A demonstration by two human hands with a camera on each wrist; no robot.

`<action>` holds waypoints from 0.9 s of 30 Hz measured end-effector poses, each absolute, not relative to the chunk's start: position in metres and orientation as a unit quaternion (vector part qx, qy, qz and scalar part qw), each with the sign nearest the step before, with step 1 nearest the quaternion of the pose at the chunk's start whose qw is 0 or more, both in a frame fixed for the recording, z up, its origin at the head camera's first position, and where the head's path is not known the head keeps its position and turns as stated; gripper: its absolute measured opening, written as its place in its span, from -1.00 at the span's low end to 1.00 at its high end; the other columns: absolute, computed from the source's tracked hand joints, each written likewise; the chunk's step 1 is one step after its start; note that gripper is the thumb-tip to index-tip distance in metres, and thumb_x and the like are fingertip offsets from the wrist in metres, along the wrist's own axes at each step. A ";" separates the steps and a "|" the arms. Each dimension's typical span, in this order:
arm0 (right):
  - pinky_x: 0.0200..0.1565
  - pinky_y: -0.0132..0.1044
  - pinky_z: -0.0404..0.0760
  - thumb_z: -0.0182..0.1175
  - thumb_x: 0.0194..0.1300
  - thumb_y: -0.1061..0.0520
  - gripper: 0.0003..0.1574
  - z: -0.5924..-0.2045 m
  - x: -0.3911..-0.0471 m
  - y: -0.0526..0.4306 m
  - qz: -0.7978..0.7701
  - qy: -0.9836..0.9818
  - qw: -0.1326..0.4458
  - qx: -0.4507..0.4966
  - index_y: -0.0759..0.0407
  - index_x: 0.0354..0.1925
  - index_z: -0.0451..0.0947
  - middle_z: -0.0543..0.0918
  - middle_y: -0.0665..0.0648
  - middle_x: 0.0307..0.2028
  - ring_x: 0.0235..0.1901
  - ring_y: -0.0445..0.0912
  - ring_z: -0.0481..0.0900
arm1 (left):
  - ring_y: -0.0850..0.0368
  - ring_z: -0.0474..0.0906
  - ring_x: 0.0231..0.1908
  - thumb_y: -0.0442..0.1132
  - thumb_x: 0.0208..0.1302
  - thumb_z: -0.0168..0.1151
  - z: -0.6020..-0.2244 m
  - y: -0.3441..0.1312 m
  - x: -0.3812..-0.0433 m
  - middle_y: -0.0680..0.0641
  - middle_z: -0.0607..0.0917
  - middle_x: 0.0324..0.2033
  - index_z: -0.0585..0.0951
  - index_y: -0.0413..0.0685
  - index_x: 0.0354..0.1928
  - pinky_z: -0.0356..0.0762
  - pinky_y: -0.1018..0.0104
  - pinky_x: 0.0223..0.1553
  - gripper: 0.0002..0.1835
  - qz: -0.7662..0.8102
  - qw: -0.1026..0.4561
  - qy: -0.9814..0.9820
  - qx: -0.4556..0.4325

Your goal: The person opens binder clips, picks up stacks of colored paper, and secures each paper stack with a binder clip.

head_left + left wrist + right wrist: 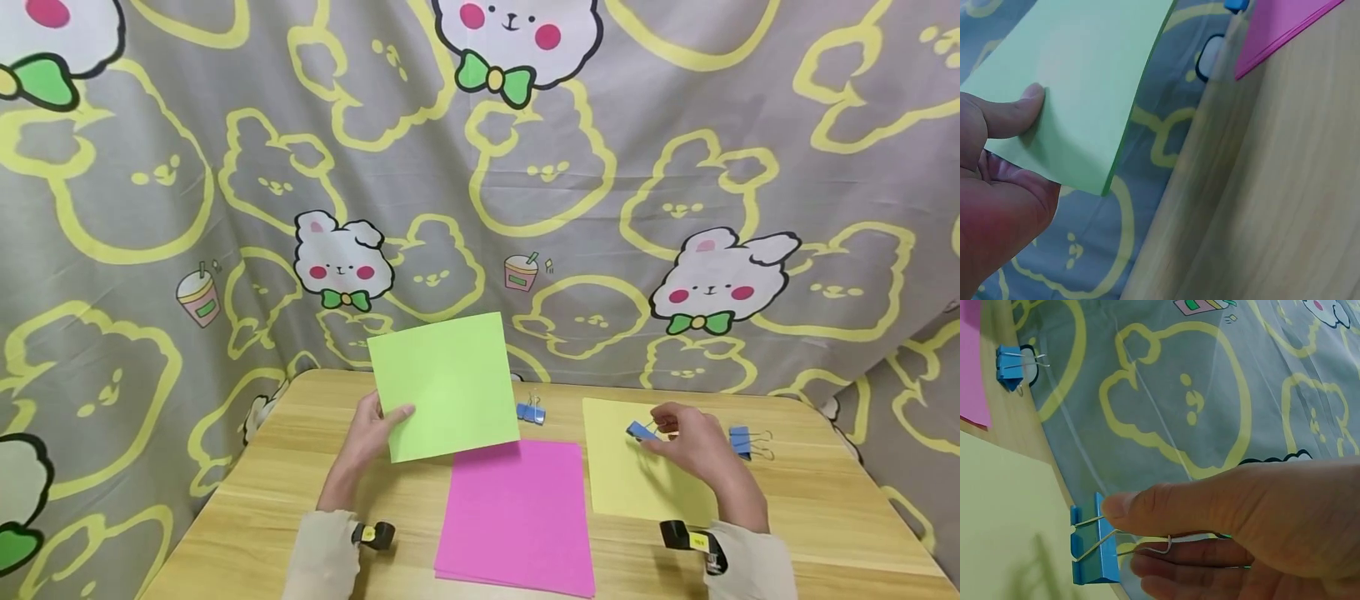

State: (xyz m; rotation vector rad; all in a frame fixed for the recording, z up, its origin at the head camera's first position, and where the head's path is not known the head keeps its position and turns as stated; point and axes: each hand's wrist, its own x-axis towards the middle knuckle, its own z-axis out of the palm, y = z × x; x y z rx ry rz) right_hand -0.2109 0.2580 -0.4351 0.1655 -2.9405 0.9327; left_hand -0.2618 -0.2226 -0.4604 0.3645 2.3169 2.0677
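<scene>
My left hand (372, 429) grips a stack of light green paper (446, 387) by its lower left corner, thumb on the front face. The stack is tilted up off the table, its lower right edge overlapping the magenta paper (517, 517) in the head view. Over the yellow paper (622, 475), my right hand (693, 442) holds a blue binder clip (642, 431). In the right wrist view the thumb lies at the body of that binder clip (1094, 547), with its wire handles running between thumb and fingers.
A second blue binder clip (531, 413) sits behind the magenta paper. Another blue binder clip (740, 442) lies on the wooden table (817, 500), right of my right hand. A patterned grey curtain (570, 208) hangs along the table's back edge.
</scene>
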 end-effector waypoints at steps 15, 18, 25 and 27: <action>-0.20 -0.21 0.71 0.52 0.19 0.00 -0.30 -0.435 -0.207 0.273 0.371 -0.927 0.048 0.025 0.43 0.09 0.53 0.76 0.25 -0.14 -0.12 0.11 0.74 | -0.05 0.69 0.00 -0.38 0.49 0.16 -0.471 -0.209 -0.258 -0.37 0.64 0.14 0.38 -0.37 0.38 0.68 0.20 0.03 -0.51 0.667 0.051 0.730 0.137; -0.24 -0.34 0.68 0.53 0.18 -0.01 -0.30 -0.436 -0.208 0.274 0.388 -0.920 0.046 0.020 0.40 0.09 0.51 0.77 0.24 -0.12 -0.12 0.07 0.75 | -0.06 0.70 -0.03 -0.37 0.49 0.16 -0.472 -0.207 -0.258 -0.38 0.65 0.12 0.39 -0.38 0.37 0.70 0.17 0.00 -0.52 0.670 0.058 0.727 0.140; -0.18 -0.32 0.66 0.51 0.22 -0.09 -0.30 -0.436 -0.205 0.273 0.384 -0.921 0.055 0.026 0.35 0.11 0.55 0.77 0.17 -0.10 -0.10 0.04 0.73 | 0.01 0.72 -0.06 -0.37 0.50 0.14 -0.473 -0.204 -0.257 -0.37 0.67 0.07 0.41 -0.44 0.34 0.71 0.17 -0.02 -0.55 0.668 0.071 0.724 0.156; -0.17 -0.30 0.67 0.51 0.21 -0.12 -0.29 -0.436 -0.205 0.272 0.385 -0.921 0.057 0.028 0.32 0.11 0.57 0.76 0.17 -0.09 -0.09 0.06 0.73 | 0.01 0.71 -0.04 -0.37 0.51 0.14 -0.473 -0.202 -0.257 -0.36 0.67 0.09 0.41 -0.44 0.34 0.70 0.17 -0.01 -0.55 0.667 0.074 0.724 0.161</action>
